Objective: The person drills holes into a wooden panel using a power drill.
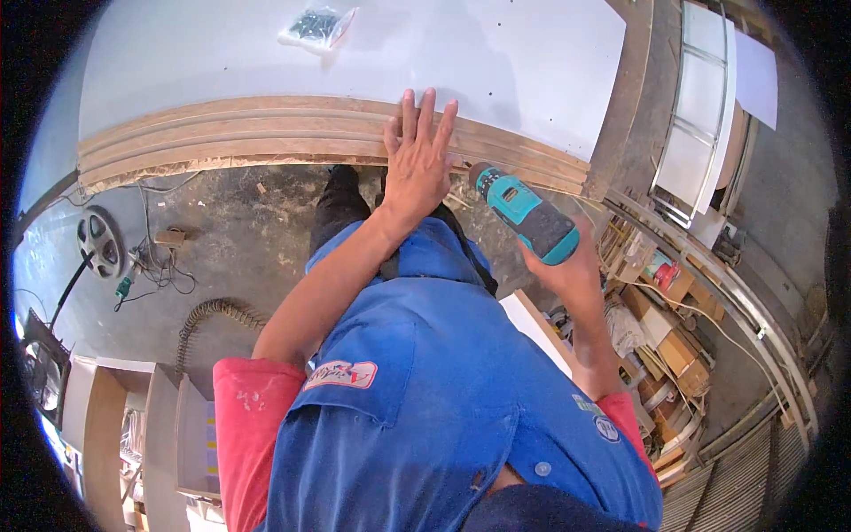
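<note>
Worn concrete floor [257, 217] spreads below the near edge of a white-topped board stack [266, 71]. At that edge, right of its middle, the right hand [572, 270] has its fingers wrapped round a teal-and-black drill [532, 213], while the left hand [417, 173] lies over the edge, fingers slightly spread. Farther back on the stack rests a clear bag [319, 28] of dark pieces.
</note>
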`<state>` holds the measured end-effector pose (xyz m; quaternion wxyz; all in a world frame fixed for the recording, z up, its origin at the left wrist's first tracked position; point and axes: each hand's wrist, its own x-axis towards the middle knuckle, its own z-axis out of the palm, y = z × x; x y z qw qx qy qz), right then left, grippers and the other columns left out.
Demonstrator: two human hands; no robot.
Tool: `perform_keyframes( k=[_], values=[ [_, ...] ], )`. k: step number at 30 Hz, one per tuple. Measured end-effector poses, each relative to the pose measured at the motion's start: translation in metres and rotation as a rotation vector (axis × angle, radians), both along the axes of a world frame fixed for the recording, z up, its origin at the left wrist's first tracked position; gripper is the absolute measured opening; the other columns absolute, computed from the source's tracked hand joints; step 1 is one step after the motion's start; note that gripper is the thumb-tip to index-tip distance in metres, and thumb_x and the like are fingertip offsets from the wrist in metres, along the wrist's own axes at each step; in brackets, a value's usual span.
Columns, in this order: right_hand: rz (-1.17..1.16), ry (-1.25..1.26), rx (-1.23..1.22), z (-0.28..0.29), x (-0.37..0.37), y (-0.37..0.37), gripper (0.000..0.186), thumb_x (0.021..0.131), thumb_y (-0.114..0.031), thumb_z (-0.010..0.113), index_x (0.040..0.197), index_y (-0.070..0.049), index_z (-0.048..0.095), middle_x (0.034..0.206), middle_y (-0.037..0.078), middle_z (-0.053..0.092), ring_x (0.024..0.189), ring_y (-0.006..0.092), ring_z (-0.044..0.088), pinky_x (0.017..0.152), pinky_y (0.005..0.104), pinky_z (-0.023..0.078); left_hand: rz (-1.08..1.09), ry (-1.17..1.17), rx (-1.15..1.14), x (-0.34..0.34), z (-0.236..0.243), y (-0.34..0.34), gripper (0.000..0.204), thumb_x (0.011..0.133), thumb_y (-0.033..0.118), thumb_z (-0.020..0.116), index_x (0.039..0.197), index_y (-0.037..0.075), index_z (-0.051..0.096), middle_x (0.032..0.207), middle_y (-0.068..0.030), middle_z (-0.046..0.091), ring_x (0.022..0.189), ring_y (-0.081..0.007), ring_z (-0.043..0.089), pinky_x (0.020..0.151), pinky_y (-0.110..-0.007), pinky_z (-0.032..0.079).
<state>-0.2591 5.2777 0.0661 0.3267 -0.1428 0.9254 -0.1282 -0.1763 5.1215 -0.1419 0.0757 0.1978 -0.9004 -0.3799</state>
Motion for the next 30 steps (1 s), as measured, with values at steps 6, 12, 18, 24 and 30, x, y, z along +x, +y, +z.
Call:
perform_keyframes(
  k=[6, 12, 18, 24, 30],
  values=[
    [0.104, 0.113, 0.027, -0.007, 0.000, 0.013, 0.069, 0.064, -0.024, 0.088, 0.127, -0.004, 0.069, 0.106, 0.022, 0.074, 0.100, 0.0390, 0.069, 0.092, 0.0475, 0.053, -0.021, -0.041, 0.007, -0.002, 0.004, -0.002, 0.101, 0.081, 0.014, 0.079, 0.165, 0.016, 0.022, 0.172, -0.0142, 0.018, 0.159, -0.0410, 0.009, 0.118, -0.061, 0.021],
    [0.191, 0.069, 0.071, 0.004, -0.006, -0.006, 0.073, 0.064, -0.028, 0.088, 0.130, -0.004, 0.068, 0.108, 0.021, 0.074, 0.102, 0.0400, 0.069, 0.093, 0.0476, 0.052, -0.018, -0.045, 0.048, -0.004, 0.008, -0.002, 0.101, 0.082, 0.014, 0.079, 0.165, 0.016, 0.022, 0.172, -0.0135, 0.018, 0.159, -0.0409, 0.009, 0.118, -0.062, 0.021],
    [0.246, 0.144, -0.041, -0.008, -0.006, 0.010, 0.066, 0.065, -0.028, 0.086, 0.124, -0.004, 0.070, 0.100, 0.022, 0.074, 0.096, 0.0419, 0.070, 0.086, 0.0470, 0.054, -0.005, -0.047, 0.033, -0.004, 0.005, -0.001, 0.101, 0.081, 0.014, 0.079, 0.165, 0.017, 0.023, 0.172, -0.0133, 0.019, 0.159, -0.0407, 0.010, 0.118, -0.062, 0.020],
    [0.133, -0.061, 0.098, -0.006, -0.009, 0.001, 0.074, 0.063, -0.023, 0.092, 0.130, -0.004, 0.066, 0.114, 0.018, 0.068, 0.106, 0.0341, 0.068, 0.094, 0.0432, 0.052, -0.011, -0.077, 0.027, -0.005, 0.006, -0.002, 0.100, 0.081, 0.013, 0.078, 0.165, 0.016, 0.024, 0.171, -0.0131, 0.019, 0.159, -0.0407, 0.010, 0.119, -0.062, 0.020],
    [0.192, -0.024, 0.123, -0.002, -0.014, -0.008, 0.067, 0.062, -0.022, 0.089, 0.124, -0.003, 0.070, 0.111, 0.019, 0.071, 0.105, 0.0354, 0.069, 0.093, 0.0438, 0.052, -0.005, -0.069, 0.021, -0.006, 0.008, -0.002, 0.099, 0.080, 0.012, 0.078, 0.164, 0.017, 0.025, 0.171, -0.0124, 0.019, 0.159, -0.0401, 0.010, 0.118, -0.063, 0.022]
  ],
)
